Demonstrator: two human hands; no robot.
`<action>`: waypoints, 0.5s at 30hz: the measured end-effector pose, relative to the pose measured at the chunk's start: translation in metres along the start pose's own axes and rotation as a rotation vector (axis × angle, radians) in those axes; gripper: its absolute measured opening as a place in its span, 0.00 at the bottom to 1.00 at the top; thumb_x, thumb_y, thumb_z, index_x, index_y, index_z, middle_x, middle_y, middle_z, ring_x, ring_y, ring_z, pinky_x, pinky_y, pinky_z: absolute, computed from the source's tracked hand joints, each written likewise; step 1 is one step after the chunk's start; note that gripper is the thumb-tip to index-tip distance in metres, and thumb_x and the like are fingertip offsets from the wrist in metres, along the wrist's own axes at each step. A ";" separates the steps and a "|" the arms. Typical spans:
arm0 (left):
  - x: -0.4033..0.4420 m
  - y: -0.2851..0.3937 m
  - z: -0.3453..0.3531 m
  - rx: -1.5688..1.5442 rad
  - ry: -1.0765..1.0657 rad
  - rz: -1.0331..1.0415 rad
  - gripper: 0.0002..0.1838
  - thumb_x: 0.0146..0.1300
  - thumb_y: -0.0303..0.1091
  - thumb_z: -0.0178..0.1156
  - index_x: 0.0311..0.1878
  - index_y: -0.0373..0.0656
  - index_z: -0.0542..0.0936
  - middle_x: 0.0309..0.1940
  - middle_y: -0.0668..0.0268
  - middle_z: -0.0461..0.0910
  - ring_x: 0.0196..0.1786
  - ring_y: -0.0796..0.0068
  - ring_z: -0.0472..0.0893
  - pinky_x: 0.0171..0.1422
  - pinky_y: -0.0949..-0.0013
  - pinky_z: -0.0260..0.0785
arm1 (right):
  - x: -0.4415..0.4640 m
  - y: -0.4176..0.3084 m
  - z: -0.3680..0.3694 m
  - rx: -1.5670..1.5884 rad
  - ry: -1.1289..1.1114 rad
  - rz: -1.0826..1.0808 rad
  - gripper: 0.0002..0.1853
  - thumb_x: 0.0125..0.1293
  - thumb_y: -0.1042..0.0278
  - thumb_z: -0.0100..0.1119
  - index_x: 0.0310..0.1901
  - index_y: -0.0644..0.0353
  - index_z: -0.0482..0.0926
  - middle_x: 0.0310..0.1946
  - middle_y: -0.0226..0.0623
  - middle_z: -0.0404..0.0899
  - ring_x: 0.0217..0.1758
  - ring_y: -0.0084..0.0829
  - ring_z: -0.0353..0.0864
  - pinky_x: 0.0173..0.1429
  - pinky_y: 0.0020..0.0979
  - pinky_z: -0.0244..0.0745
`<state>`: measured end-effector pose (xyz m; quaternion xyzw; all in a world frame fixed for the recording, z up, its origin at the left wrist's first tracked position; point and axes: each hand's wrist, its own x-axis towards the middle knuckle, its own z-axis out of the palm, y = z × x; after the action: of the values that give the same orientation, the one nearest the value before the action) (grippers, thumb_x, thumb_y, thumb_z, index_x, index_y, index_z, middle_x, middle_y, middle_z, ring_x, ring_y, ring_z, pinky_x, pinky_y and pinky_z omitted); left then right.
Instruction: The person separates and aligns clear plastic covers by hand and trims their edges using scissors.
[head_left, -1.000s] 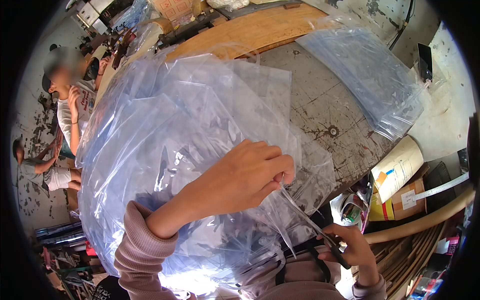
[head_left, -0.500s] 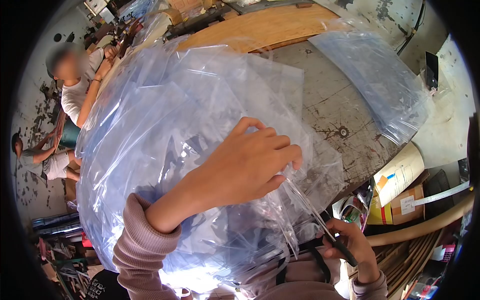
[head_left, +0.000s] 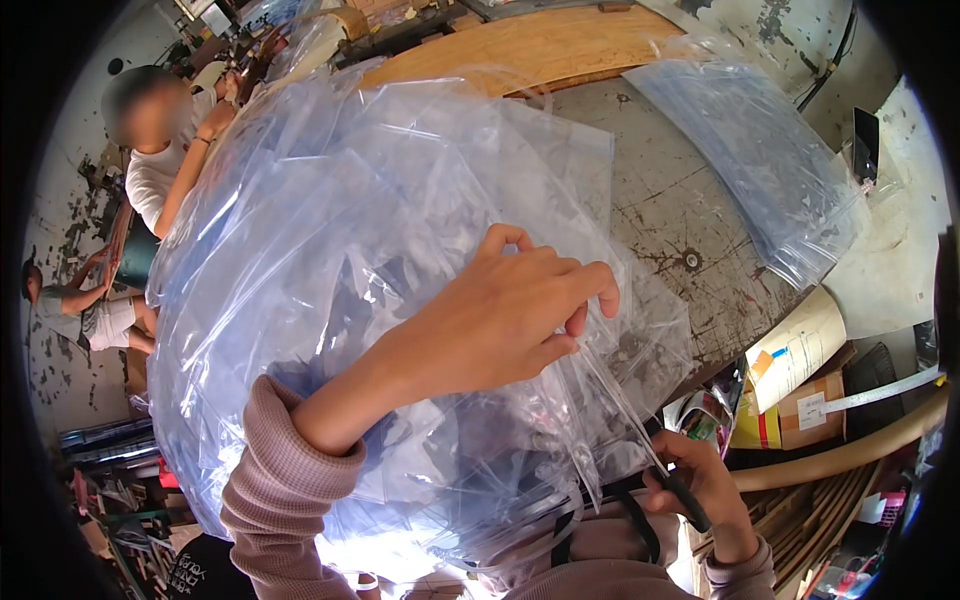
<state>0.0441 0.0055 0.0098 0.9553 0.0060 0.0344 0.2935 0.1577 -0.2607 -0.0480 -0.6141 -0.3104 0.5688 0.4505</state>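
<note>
A big heap of clear plastic sheets (head_left: 330,230) spreads in front of me. Over its right side reaches my left hand (head_left: 530,310), with thumb and fingertips pinched on the edge of a clear plastic sheet (head_left: 572,415). Down at the lower right, my right hand (head_left: 700,475) is closed around black-handled scissors (head_left: 685,498). They point up and left toward the pinched edge. Narrow folds of plastic run between the two hands. Glare and the see-through film hide exactly where the blades meet the sheet.
A flat stack of clear sheets (head_left: 750,165) lies on the worn table (head_left: 665,200), behind it a wooden board (head_left: 520,50). Cartons (head_left: 810,405) and a curved tan tube (head_left: 850,455) are at the right. A co-worker (head_left: 165,190) sits at the left, another person (head_left: 85,300) beyond.
My left hand has shifted slightly right and up, still pinching the plastic. The scissors and right hand have barely moved. The near co-worker's head has shifted slightly.
</note>
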 end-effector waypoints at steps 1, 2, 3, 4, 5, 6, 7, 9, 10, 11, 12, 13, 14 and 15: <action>0.000 0.000 0.000 0.004 -0.005 -0.002 0.18 0.53 0.24 0.64 0.46 0.52 0.74 0.27 0.77 0.75 0.37 0.76 0.76 0.58 0.59 0.53 | 0.000 0.000 0.001 0.009 0.008 0.001 0.25 0.48 0.55 0.77 0.40 0.61 0.74 0.20 0.21 0.68 0.24 0.12 0.63 0.28 0.18 0.56; 0.000 0.000 0.000 0.003 -0.006 -0.003 0.18 0.53 0.24 0.64 0.46 0.52 0.74 0.27 0.77 0.75 0.37 0.76 0.76 0.58 0.59 0.53 | 0.000 0.000 0.001 0.009 0.007 0.002 0.25 0.48 0.55 0.77 0.40 0.61 0.74 0.20 0.21 0.68 0.24 0.12 0.63 0.28 0.18 0.56; 0.000 0.000 0.000 0.001 -0.007 -0.005 0.18 0.53 0.24 0.64 0.46 0.52 0.74 0.27 0.77 0.75 0.37 0.76 0.76 0.57 0.60 0.53 | -0.001 -0.001 0.002 0.011 0.011 -0.003 0.26 0.48 0.54 0.77 0.41 0.61 0.74 0.20 0.21 0.67 0.24 0.12 0.63 0.28 0.18 0.56; 0.000 0.000 0.000 -0.002 -0.007 -0.007 0.18 0.53 0.24 0.65 0.45 0.52 0.74 0.27 0.77 0.75 0.37 0.76 0.76 0.57 0.60 0.53 | -0.001 -0.001 0.002 0.013 0.014 -0.008 0.27 0.48 0.53 0.77 0.41 0.62 0.74 0.21 0.20 0.67 0.24 0.12 0.62 0.28 0.18 0.55; 0.000 0.000 0.000 -0.003 -0.007 -0.007 0.18 0.53 0.24 0.65 0.45 0.52 0.74 0.27 0.77 0.75 0.37 0.76 0.76 0.57 0.60 0.53 | -0.001 0.000 0.002 0.013 0.015 -0.007 0.27 0.48 0.53 0.77 0.41 0.62 0.74 0.21 0.20 0.67 0.24 0.12 0.62 0.28 0.18 0.55; 0.000 0.000 0.000 -0.003 -0.008 -0.007 0.17 0.53 0.24 0.64 0.45 0.52 0.74 0.27 0.77 0.75 0.37 0.76 0.76 0.57 0.60 0.53 | -0.002 0.003 0.002 -0.002 0.015 -0.019 0.27 0.48 0.52 0.76 0.41 0.62 0.74 0.21 0.20 0.67 0.24 0.12 0.62 0.27 0.18 0.55; 0.000 0.000 0.000 -0.002 -0.008 -0.008 0.17 0.53 0.24 0.64 0.45 0.52 0.74 0.27 0.77 0.75 0.37 0.76 0.76 0.57 0.60 0.53 | -0.002 0.005 0.002 -0.018 0.016 -0.032 0.28 0.48 0.51 0.76 0.41 0.62 0.74 0.21 0.20 0.67 0.24 0.12 0.62 0.27 0.18 0.55; 0.000 -0.001 0.000 -0.005 -0.007 -0.008 0.17 0.53 0.24 0.64 0.45 0.52 0.74 0.27 0.77 0.75 0.37 0.76 0.76 0.57 0.60 0.53 | -0.002 0.009 0.002 -0.005 0.015 -0.043 0.28 0.48 0.51 0.76 0.41 0.62 0.74 0.21 0.20 0.67 0.24 0.12 0.62 0.27 0.18 0.55; 0.000 -0.001 0.000 -0.007 -0.005 -0.008 0.17 0.53 0.24 0.64 0.45 0.52 0.74 0.27 0.77 0.75 0.37 0.76 0.76 0.57 0.60 0.53 | -0.002 0.009 0.002 0.009 0.015 -0.055 0.29 0.48 0.50 0.76 0.42 0.62 0.73 0.21 0.20 0.67 0.24 0.12 0.62 0.26 0.19 0.54; 0.000 -0.001 0.000 -0.008 -0.006 -0.008 0.17 0.53 0.24 0.64 0.45 0.52 0.74 0.27 0.77 0.75 0.37 0.76 0.76 0.57 0.60 0.53 | -0.002 0.008 0.002 0.009 0.015 -0.055 0.29 0.48 0.50 0.76 0.42 0.62 0.73 0.21 0.20 0.67 0.24 0.12 0.62 0.26 0.19 0.54; 0.000 -0.001 0.000 -0.009 -0.004 -0.007 0.17 0.53 0.24 0.64 0.45 0.52 0.74 0.27 0.77 0.75 0.37 0.76 0.76 0.57 0.60 0.53 | -0.002 0.006 0.002 0.008 0.014 -0.039 0.29 0.48 0.50 0.76 0.42 0.62 0.74 0.21 0.20 0.67 0.24 0.12 0.62 0.27 0.18 0.54; 0.000 -0.001 0.000 -0.011 -0.002 -0.006 0.17 0.53 0.25 0.64 0.45 0.51 0.74 0.27 0.77 0.75 0.37 0.76 0.76 0.57 0.60 0.53 | -0.002 0.005 0.002 0.006 0.013 -0.023 0.29 0.48 0.49 0.76 0.42 0.62 0.74 0.21 0.20 0.67 0.24 0.12 0.62 0.27 0.18 0.54; 0.000 -0.001 0.000 -0.012 -0.002 -0.006 0.17 0.53 0.25 0.64 0.45 0.51 0.74 0.27 0.77 0.75 0.37 0.76 0.76 0.57 0.60 0.53 | -0.002 0.006 0.002 0.007 0.013 -0.022 0.29 0.48 0.49 0.76 0.42 0.62 0.74 0.21 0.20 0.67 0.24 0.12 0.62 0.27 0.18 0.54; 0.000 0.000 0.000 -0.003 -0.002 -0.006 0.17 0.53 0.25 0.65 0.45 0.51 0.74 0.27 0.77 0.75 0.37 0.75 0.76 0.58 0.60 0.54 | -0.002 0.007 0.001 0.037 0.002 -0.018 0.30 0.48 0.49 0.76 0.42 0.62 0.74 0.21 0.21 0.67 0.25 0.12 0.62 0.27 0.18 0.55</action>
<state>0.0437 0.0060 0.0097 0.9548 0.0087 0.0327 0.2953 0.1556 -0.2653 -0.0536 -0.6032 -0.3049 0.5699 0.4672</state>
